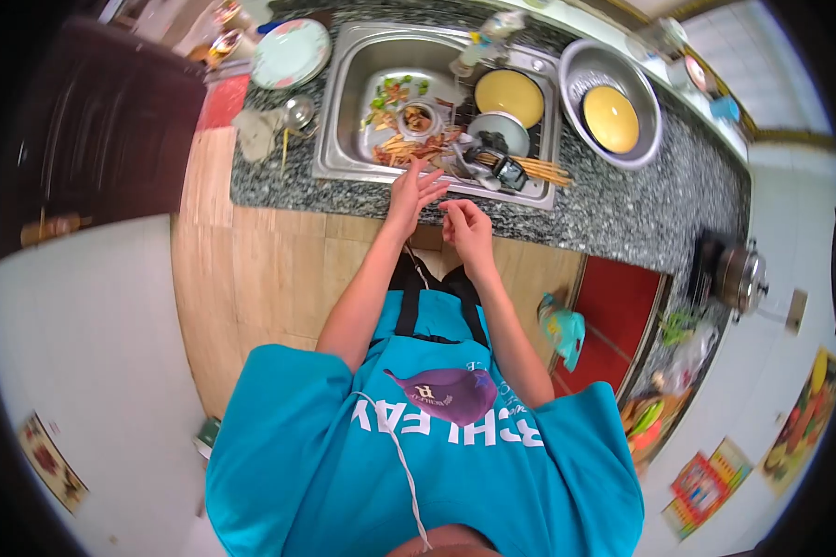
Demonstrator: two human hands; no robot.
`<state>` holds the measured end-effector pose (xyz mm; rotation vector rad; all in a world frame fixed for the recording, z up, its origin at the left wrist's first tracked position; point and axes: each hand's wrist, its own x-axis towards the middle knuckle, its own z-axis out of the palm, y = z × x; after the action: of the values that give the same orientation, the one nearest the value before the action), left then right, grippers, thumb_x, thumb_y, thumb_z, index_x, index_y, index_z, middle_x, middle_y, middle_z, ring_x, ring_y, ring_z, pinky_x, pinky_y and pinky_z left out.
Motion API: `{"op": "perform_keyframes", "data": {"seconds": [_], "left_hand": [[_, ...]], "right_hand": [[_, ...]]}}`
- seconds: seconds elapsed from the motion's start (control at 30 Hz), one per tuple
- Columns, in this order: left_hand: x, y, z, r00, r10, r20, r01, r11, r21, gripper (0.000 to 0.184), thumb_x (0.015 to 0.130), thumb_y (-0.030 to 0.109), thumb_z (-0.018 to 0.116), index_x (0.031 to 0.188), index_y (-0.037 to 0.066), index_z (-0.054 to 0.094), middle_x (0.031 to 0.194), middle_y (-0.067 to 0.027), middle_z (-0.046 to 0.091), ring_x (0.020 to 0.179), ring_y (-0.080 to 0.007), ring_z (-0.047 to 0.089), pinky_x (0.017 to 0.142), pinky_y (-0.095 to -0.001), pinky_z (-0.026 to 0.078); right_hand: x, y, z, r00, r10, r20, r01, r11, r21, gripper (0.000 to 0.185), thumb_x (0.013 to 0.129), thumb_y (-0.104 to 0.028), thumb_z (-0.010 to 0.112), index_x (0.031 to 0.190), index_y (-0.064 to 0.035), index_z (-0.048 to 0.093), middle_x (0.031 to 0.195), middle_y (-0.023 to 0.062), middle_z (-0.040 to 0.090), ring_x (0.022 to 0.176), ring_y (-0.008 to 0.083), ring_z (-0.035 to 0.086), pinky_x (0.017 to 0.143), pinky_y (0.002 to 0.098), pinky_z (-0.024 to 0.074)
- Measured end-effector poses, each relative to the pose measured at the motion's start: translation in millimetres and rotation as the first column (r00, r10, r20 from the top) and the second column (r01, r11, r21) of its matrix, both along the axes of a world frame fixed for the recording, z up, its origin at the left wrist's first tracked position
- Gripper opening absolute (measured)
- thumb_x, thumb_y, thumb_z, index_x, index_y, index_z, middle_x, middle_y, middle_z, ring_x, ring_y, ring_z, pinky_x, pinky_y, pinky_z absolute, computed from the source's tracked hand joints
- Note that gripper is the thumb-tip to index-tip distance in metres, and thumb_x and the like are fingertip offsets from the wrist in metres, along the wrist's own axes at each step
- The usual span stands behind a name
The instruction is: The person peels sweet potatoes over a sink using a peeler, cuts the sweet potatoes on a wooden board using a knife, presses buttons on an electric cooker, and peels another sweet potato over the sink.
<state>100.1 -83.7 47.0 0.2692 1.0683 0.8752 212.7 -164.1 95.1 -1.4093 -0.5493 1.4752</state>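
My left hand (pixel 416 197) is held over the front rim of the steel sink (pixel 330 139), fingers stretched out and apart, with nothing in it. Just right of it, in front of the counter edge, my right hand (pixel 469 232) has its fingers curled and pinched together; whatever they may hold is hidden. Food scraps (pixel 401 151), pale strips and green bits, lie in the left basin around a small bowl (pixel 418 118) with more scraps in it. Over the right basin sit a yellow bowl (pixel 511 97), a grey dish (pixel 500 133) and a bundle of chopsticks (pixel 546 171).
A metal basin (pixel 643 148) holding a yellow bowl (pixel 611 121) stands right of the sink. A clear bottle (pixel 481 46) is at the sink's back. Stacked plates (pixel 290 54) are at the left. A kettle-like metal pot (pixel 742 278) stands far right.
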Motion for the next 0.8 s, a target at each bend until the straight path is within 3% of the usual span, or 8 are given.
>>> {"op": "perform_keyframes", "data": {"seconds": [0.07, 0.13, 0.2, 0.3, 0.4, 0.47, 0.5, 0.8], "left_hand": [[10.7, -7.8, 0.0, 0.988, -0.145, -0.057, 0.147, 0.988, 0.036, 0.061, 0.104, 0.041, 0.044, 0.137, -0.009, 0.041, 0.122, -0.0235, 0.063, 0.11, -0.0296, 0.065, 0.094, -0.0378, 0.054], [37.4, -19.5, -3.0, 0.928, -0.352, -0.123, 0.37, 0.912, 0.177, 0.048, 0.104, 0.034, 0.047, 0.13, -0.006, 0.051, 0.123, -0.0195, 0.065, 0.105, -0.0239, 0.066, 0.09, -0.0337, 0.053], [70.5, -41.3, -27.3, 0.885, -0.46, -0.072, 0.463, 0.854, 0.236, 0.038, 0.104, 0.027, 0.047, 0.124, -0.004, 0.056, 0.117, -0.0159, 0.066, 0.105, -0.0203, 0.065, 0.089, -0.0323, 0.052], [110.7, -63.1, -0.6, 0.795, -0.606, 0.042, 0.607, 0.794, -0.034, 0.037, 0.104, 0.025, 0.045, 0.126, -0.004, 0.053, 0.122, -0.0179, 0.063, 0.109, -0.025, 0.064, 0.09, -0.0365, 0.053], [155.7, -100.2, 28.7, 0.621, -0.783, 0.021, 0.784, 0.621, -0.025, 0.036, 0.105, 0.023, 0.043, 0.127, -0.005, 0.051, 0.127, -0.0213, 0.06, 0.111, -0.0304, 0.064, 0.091, -0.0416, 0.055], [187.9, -143.9, 33.3, 0.492, -0.87, -0.007, 0.868, 0.491, 0.076, 0.036, 0.105, 0.023, 0.043, 0.126, -0.004, 0.052, 0.129, -0.0217, 0.059, 0.112, -0.0307, 0.064, 0.092, -0.0417, 0.055], [204.8, -170.9, 39.3, 0.42, -0.9, -0.119, 0.906, 0.407, 0.117, 0.034, 0.104, 0.023, 0.045, 0.123, -0.004, 0.054, 0.127, -0.0203, 0.061, 0.111, -0.0293, 0.065, 0.092, -0.0398, 0.055], [293.8, -434.4, -5.4, -0.236, -0.909, -0.344, 0.933, -0.311, 0.182, 0.025, 0.1, 0.016, 0.05, 0.112, -0.002, 0.062, 0.105, -0.0113, 0.068, 0.091, -0.0183, 0.066, 0.076, -0.0301, 0.055]], "right_hand": [[7.0, -7.0, -12.5, 0.997, -0.07, 0.009, 0.07, 0.998, 0.006, 0.018, 0.101, -0.015, 0.055, 0.101, -0.0007, 0.065, 0.067, -0.0012, 0.057, 0.055, 0.0053, 0.051, 0.049, 0.0214, 0.0405], [12.9, -11.5, -11.4, 0.902, -0.178, 0.394, 0.147, 0.983, 0.108, 0.018, 0.098, -0.012, 0.056, 0.106, 0.0012, 0.065, 0.08, 0.0066, 0.066, 0.065, 0.0143, 0.061, 0.057, 0.0259, 0.0479], [34.3, -28.3, -3.5, 0.515, -0.227, 0.826, -0.119, 0.936, 0.331, 0.024, 0.093, -0.009, 0.057, 0.114, 0.0006, 0.065, 0.116, 0.0201, 0.063, 0.107, 0.0376, 0.059, 0.09, 0.0415, 0.0482], [62.8, -85.7, -29.6, 0.53, -0.339, 0.777, 0.163, 0.94, 0.299, 0.027, 0.094, -0.014, 0.058, 0.116, -0.0001, 0.065, 0.118, 0.0219, 0.062, 0.111, 0.0381, 0.057, 0.094, 0.043, 0.0455], [90.9, -162.6, -40.7, 0.171, -0.287, 0.942, 0.411, 0.89, 0.197, 0.029, 0.095, -0.02, 0.058, 0.113, 0.001, 0.067, 0.11, 0.0232, 0.065, 0.103, 0.038, 0.062, 0.09, 0.0419, 0.0485], [104.9, -223.7, -47.1, 0.518, -0.378, 0.767, 0.7, 0.703, -0.126, 0.029, 0.098, -0.025, 0.057, 0.11, 0.0001, 0.066, 0.098, 0.0154, 0.07, 0.084, 0.0268, 0.07, 0.078, 0.0354, 0.0536], [105.7, -251.2, -61.8, 0.424, -0.578, 0.697, 0.803, 0.596, 0.006, 0.028, 0.1, -0.024, 0.055, 0.108, 0.0011, 0.064, 0.088, 0.0111, 0.071, 0.072, 0.0197, 0.07, 0.069, 0.0321, 0.054], [123.2, -480.1, -77.4, 0.222, -0.772, 0.595, 0.95, 0.309, 0.047, 0.019, 0.098, -0.009, 0.051, 0.106, 0.0044, 0.063, 0.09, 0.011, 0.071, 0.074, 0.0152, 0.068, 0.068, 0.0285, 0.0539]]}}
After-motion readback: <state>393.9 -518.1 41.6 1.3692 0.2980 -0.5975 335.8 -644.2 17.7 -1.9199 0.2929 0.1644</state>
